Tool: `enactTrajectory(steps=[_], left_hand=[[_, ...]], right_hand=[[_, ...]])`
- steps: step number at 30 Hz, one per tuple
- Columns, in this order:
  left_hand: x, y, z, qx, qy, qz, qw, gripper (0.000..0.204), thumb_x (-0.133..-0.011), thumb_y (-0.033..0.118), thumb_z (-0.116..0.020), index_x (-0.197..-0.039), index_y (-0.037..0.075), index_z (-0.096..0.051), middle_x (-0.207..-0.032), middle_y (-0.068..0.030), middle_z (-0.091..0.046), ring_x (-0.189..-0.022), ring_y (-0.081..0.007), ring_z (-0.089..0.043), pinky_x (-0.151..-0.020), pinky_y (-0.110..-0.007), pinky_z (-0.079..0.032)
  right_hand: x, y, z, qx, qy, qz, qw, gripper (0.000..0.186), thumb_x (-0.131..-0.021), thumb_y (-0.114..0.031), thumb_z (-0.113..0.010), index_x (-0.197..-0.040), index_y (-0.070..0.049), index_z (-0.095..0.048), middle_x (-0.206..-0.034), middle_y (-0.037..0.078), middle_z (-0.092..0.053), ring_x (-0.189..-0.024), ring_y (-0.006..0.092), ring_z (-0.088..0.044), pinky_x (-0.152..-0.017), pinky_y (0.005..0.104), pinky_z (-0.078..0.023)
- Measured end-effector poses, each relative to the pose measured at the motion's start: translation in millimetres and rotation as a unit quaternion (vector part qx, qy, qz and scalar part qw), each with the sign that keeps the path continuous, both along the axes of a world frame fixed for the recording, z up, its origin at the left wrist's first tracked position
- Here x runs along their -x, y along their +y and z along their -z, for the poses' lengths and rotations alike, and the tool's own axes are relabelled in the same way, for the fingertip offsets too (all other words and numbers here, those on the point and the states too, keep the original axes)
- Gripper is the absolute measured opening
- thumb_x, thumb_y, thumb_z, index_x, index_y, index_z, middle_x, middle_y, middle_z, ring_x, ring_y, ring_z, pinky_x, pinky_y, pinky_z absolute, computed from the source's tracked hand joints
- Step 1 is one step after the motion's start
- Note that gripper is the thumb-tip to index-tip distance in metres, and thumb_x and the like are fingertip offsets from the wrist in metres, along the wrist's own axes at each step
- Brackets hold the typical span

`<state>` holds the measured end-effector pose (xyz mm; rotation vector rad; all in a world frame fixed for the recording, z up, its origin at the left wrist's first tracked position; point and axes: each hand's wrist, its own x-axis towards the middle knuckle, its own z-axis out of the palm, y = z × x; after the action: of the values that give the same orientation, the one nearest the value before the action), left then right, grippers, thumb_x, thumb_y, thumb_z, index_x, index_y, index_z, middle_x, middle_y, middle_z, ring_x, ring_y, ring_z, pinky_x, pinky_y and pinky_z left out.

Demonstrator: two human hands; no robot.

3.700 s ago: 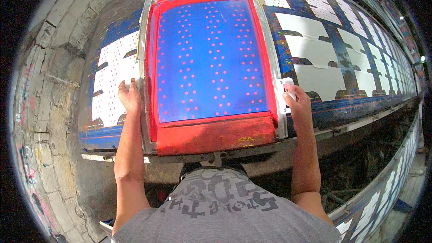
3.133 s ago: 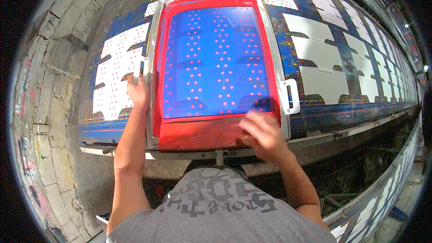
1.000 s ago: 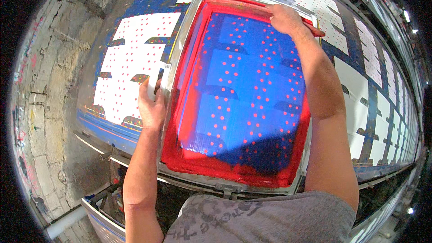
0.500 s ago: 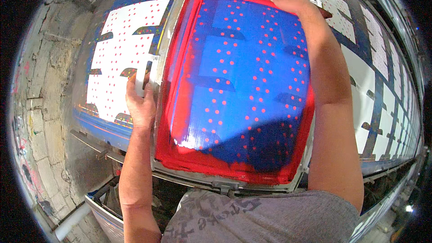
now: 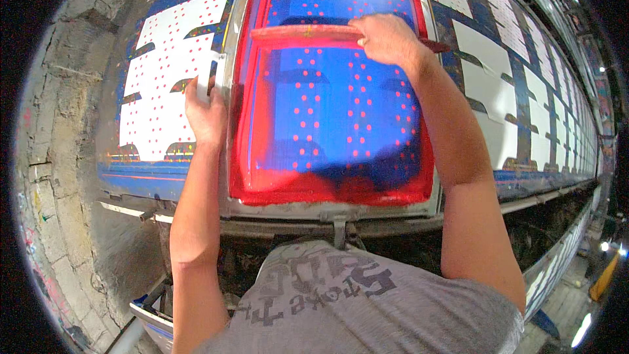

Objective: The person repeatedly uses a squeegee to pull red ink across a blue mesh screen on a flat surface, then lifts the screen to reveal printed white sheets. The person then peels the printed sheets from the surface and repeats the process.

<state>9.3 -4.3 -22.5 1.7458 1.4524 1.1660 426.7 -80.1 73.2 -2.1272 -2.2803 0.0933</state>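
A screen-printing frame (image 5: pixel 335 210) lies before me, its blue mesh (image 5: pixel 331 108) dotted with small pinkish circles and bordered by smeared red ink. My right hand (image 5: pixel 391 40) grips a long reddish squeegee (image 5: pixel 298 33) that lies crosswise over the upper part of the mesh. Part of the squeegee is hidden behind the hand and wrist. At the frame's left side, my left hand (image 5: pixel 206 113) is closed around a pale metal bracket handle (image 5: pixel 218 69). Its fingertips are partly hidden by the handle.
White cut pieces with red dots (image 5: pixel 167 59) lie on the blue-stained table left of the frame. More white pieces (image 5: pixel 485 92) run in rows along the right. A cracked block wall (image 5: pixel 65 131) stands at the left, and a metal rail (image 5: pixel 131 211) follows the table's near edge.
My right hand has come from the frame's far edge toward me, and the squeegee now shows across the mesh. The left hand stays on the handle. The whole view has shifted.
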Motion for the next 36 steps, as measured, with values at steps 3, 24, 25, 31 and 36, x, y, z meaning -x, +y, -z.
enactTrajectory(steps=[3,24,25,31,36], left_hand=[[2,6,9,-0.025,0.007,0.013,1.000,0.047,-0.102,0.002,-0.068,-0.146,-0.012,-0.058,-0.129,-0.0212,-0.079,-0.119,-0.0292,-0.077,-0.107,-0.042,-0.058],[-2,15,16,-0.048,0.066,-0.044,0.996,0.057,-0.095,0.016,-0.071,-0.148,-0.003,-0.061,-0.123,-0.0293,-0.079,-0.119,-0.0441,-0.077,-0.106,-0.051,-0.058],[-3,18,18,-0.049,0.099,-0.064,0.992,0.056,-0.095,0.016,-0.071,-0.147,-0.002,-0.063,-0.126,-0.0291,-0.079,-0.120,-0.0432,-0.077,-0.107,-0.050,-0.058],[2,27,26,-0.068,0.104,-0.074,0.989,0.050,-0.101,0.024,-0.071,-0.144,-0.002,-0.068,-0.124,-0.0317,-0.077,-0.118,-0.0464,-0.076,-0.106,-0.052,-0.057],[10,39,28,-0.042,0.144,-0.067,0.986,0.048,-0.100,0.023,-0.071,-0.140,-0.005,-0.070,-0.123,-0.0295,-0.078,-0.119,-0.0456,-0.075,-0.107,-0.051,-0.056]], right_hand=[[38,-55,-2,-0.006,0.022,-0.027,0.999,0.028,-0.092,-0.022,-0.072,-0.118,-0.012,-0.076,-0.104,0.022,-0.080,-0.103,0.0456,-0.078,-0.090,0.0601,-0.062],[211,-297,12,-0.076,0.110,0.021,0.991,0.052,-0.085,-0.045,-0.084,-0.125,-0.012,-0.080,-0.121,0.013,-0.074,-0.118,0.0352,-0.069,-0.099,0.0509,-0.057],[215,-302,14,-0.088,0.117,0.028,0.989,0.054,-0.085,-0.048,-0.084,-0.125,-0.011,-0.080,-0.121,0.013,-0.073,-0.118,0.0352,-0.067,-0.100,0.0510,-0.056],[211,-316,27,-0.131,0.185,0.015,0.974,0.063,-0.084,-0.056,-0.087,-0.119,-0.004,-0.079,-0.118,0.016,-0.070,-0.119,0.0368,-0.063,-0.100,0.0537,-0.052],[172,-333,29,-0.086,0.255,-0.065,0.961,0.056,-0.090,-0.049,-0.085,-0.125,-0.006,-0.077,-0.129,0.013,-0.070,-0.125,0.0354,-0.064,-0.107,0.0556,-0.052]])
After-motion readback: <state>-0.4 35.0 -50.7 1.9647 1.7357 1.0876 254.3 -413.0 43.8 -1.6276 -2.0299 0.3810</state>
